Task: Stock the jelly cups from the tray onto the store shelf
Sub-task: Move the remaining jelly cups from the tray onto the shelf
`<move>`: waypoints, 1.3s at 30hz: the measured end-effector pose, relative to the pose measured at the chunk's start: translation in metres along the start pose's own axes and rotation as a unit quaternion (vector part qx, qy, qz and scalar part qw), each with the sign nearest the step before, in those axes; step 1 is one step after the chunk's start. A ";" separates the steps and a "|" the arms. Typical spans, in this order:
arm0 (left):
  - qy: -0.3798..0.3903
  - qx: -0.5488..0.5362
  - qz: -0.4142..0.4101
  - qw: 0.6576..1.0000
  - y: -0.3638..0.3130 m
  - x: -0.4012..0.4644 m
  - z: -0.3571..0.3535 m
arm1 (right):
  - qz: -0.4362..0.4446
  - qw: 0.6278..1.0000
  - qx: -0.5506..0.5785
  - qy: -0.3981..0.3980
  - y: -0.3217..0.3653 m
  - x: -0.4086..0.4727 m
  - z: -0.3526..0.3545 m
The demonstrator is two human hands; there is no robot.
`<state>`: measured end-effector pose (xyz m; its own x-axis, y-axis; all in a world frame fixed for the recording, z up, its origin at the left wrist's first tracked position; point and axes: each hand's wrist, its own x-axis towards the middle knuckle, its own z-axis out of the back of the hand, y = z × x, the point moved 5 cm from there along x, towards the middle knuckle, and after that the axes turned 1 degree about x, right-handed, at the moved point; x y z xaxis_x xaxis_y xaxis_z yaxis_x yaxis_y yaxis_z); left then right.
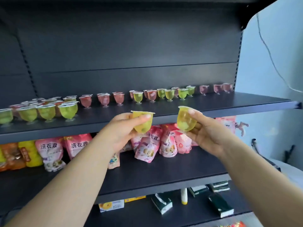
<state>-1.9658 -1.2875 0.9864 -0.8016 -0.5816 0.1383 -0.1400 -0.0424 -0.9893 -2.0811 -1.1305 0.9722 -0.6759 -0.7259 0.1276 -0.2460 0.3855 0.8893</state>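
**Two yellow jelly cups held up at the shelf edge**

The dark metal store shelf (213, 104) carries a row of green and pink jelly cups (105, 99) along its back. Below it stand pink laundry-liquid pouches (50, 151). In front of the shelf edge, the left hand (121, 130) grips one yellow jelly cup (143, 122), and the right hand (208, 133) pinches another yellow cup (186, 119), tilted.

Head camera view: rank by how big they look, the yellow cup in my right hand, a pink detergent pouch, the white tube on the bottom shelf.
1. pink detergent pouch
2. yellow cup, though closer to the camera, so unsure
3. white tube
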 end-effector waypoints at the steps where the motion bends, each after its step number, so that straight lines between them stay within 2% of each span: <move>1: -0.013 0.003 -0.017 1.000 -0.002 0.003 -0.020 | 0.001 1.000 -0.005 -0.002 0.010 0.001 0.017; 9: -0.072 -0.012 -0.039 0.997 0.002 0.038 -0.176 | -0.001 0.999 -0.027 -0.042 0.084 0.010 0.154; 14: -0.066 -0.006 -0.051 0.997 -0.003 0.055 -0.227 | 0.024 0.997 -0.051 -0.042 0.122 0.007 0.206; 22: -0.078 0.067 -0.049 0.993 0.006 0.096 -0.260 | 0.016 0.996 -0.070 -0.061 0.136 0.037 0.248; 27: -0.093 0.075 -0.038 0.992 0.014 0.149 -0.271 | 0.041 0.997 -0.049 -0.045 0.151 0.085 0.263; 30: -0.091 0.115 -0.034 0.989 0.020 0.193 -0.281 | 0.057 0.996 -0.063 -0.037 0.160 0.129 0.268; 34: -0.068 0.161 -0.005 0.985 0.034 0.266 -0.284 | 0.051 0.990 -0.132 -0.024 0.157 0.205 0.274; 39: -0.100 0.193 0.043 0.975 0.057 0.353 -0.274 | 0.015 0.973 -0.232 -0.002 0.144 0.306 0.285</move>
<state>-2.4160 -1.2727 0.9918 -0.6659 -0.7417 0.0801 0.1830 -0.2665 -0.9463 -2.5218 -1.1348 1.0143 -0.6814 -0.7154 0.1547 0.1121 0.1069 0.9879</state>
